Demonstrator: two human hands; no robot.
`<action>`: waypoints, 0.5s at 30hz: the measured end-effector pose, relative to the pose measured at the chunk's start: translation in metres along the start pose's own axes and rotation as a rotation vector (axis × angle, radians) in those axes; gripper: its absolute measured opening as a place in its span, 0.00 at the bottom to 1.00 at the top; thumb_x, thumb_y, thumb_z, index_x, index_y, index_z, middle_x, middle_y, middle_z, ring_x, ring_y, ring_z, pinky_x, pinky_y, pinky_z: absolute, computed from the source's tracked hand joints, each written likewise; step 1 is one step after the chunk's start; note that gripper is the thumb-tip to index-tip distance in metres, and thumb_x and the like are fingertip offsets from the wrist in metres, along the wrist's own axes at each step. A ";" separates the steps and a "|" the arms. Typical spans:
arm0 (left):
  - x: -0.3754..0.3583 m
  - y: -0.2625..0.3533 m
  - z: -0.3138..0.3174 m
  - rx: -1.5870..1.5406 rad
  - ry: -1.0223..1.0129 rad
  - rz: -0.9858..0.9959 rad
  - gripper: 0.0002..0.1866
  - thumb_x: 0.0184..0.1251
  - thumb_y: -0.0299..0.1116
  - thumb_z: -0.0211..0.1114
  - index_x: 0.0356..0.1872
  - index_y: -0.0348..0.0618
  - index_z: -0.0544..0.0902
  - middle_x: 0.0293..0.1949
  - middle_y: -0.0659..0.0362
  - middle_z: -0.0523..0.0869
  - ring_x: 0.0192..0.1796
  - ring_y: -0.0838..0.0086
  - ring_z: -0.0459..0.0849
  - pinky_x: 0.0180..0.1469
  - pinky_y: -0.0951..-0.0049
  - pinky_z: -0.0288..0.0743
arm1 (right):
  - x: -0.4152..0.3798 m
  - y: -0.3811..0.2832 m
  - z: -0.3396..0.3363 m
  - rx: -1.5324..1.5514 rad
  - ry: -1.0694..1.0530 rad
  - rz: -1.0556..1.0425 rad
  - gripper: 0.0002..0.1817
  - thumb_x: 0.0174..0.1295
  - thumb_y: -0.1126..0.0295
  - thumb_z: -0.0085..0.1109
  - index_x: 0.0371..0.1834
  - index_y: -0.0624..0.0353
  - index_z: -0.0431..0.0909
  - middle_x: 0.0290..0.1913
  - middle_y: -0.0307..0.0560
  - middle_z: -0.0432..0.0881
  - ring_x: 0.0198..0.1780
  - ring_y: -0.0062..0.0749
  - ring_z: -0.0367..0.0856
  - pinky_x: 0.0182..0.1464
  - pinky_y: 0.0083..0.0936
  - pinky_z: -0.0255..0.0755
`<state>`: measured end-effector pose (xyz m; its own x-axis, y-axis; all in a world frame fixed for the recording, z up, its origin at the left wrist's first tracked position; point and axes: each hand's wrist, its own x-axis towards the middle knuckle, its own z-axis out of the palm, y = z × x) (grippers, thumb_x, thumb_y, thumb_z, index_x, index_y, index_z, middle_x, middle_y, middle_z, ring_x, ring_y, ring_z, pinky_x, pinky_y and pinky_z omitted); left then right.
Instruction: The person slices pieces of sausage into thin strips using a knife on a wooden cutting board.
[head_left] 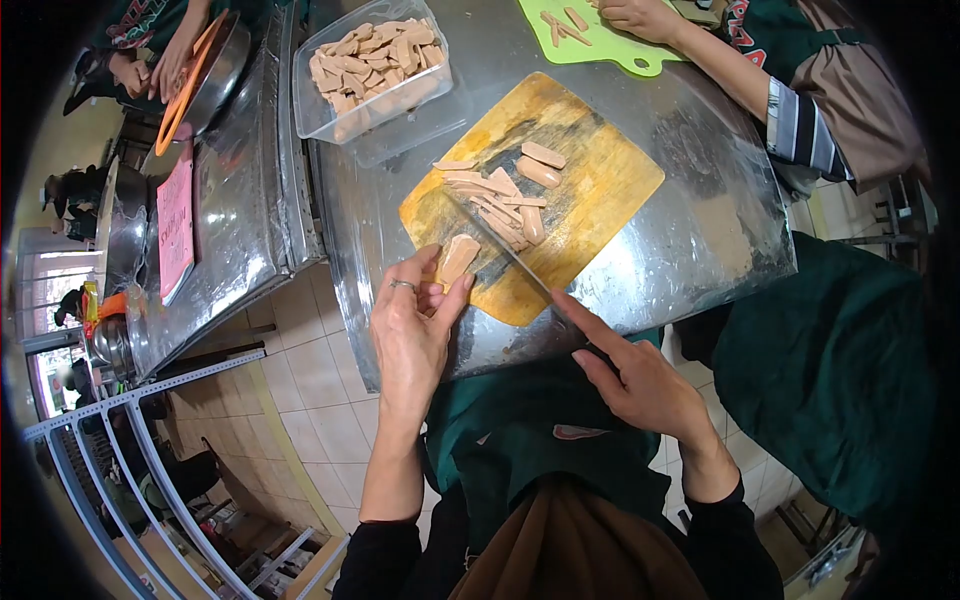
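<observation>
A knife (pixel 500 242) lies slantwise over the yellow, dark-stained cutting board (pixel 610 170), its handle end in my right hand (pixel 640 385), index finger stretched along it. My left hand (pixel 412 325) holds a pale brown sausage piece (pixel 459 258) between thumb and fingers at the board's near left corner. Just beyond the blade, several cut strips (pixel 497 200) lie in a loose pile. Two thicker pieces (pixel 540 170) rest toward the board's far side.
Behind the board, a clear plastic container (pixel 375 110) holds many cut pieces. A co-worker's hand (pixel 640 15) rests at a green board (pixel 590 50) at the back right. On the left table are a pink booklet (pixel 176 225) and an orange-rimmed bowl (pixel 225 75).
</observation>
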<state>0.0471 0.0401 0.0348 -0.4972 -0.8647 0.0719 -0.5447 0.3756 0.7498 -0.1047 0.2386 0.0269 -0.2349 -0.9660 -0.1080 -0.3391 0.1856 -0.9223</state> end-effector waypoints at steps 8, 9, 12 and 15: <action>0.010 -0.007 0.003 0.114 -0.127 0.044 0.16 0.69 0.29 0.75 0.53 0.31 0.87 0.35 0.55 0.87 0.35 0.78 0.86 0.41 0.75 0.83 | -0.018 -0.017 0.006 0.130 -0.051 0.164 0.37 0.78 0.71 0.50 0.87 0.42 0.48 0.75 0.59 0.72 0.49 0.70 0.84 0.56 0.54 0.79; 0.009 -0.006 0.005 0.115 -0.129 0.033 0.16 0.70 0.29 0.75 0.54 0.30 0.87 0.35 0.55 0.88 0.34 0.78 0.86 0.41 0.75 0.83 | -0.015 -0.019 0.008 0.130 -0.063 0.182 0.37 0.78 0.71 0.50 0.87 0.42 0.48 0.74 0.59 0.73 0.48 0.71 0.84 0.56 0.54 0.79; 0.005 -0.005 0.012 -0.024 -0.117 -0.074 0.16 0.68 0.31 0.76 0.51 0.30 0.88 0.31 0.50 0.89 0.31 0.70 0.87 0.38 0.70 0.82 | -0.008 -0.015 0.010 0.112 -0.062 0.164 0.37 0.78 0.71 0.50 0.87 0.42 0.47 0.72 0.60 0.75 0.47 0.71 0.84 0.54 0.54 0.80; 0.005 0.004 0.010 -0.020 -0.091 -0.107 0.17 0.70 0.31 0.75 0.52 0.27 0.87 0.30 0.52 0.90 0.31 0.74 0.88 0.37 0.73 0.82 | -0.006 -0.009 0.010 0.084 -0.021 0.104 0.37 0.78 0.71 0.50 0.87 0.41 0.48 0.71 0.61 0.76 0.45 0.70 0.85 0.53 0.53 0.80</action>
<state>0.0357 0.0404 0.0314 -0.4970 -0.8650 -0.0683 -0.5845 0.2756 0.7631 -0.0914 0.2411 0.0325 -0.2458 -0.9459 -0.2116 -0.2357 0.2701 -0.9336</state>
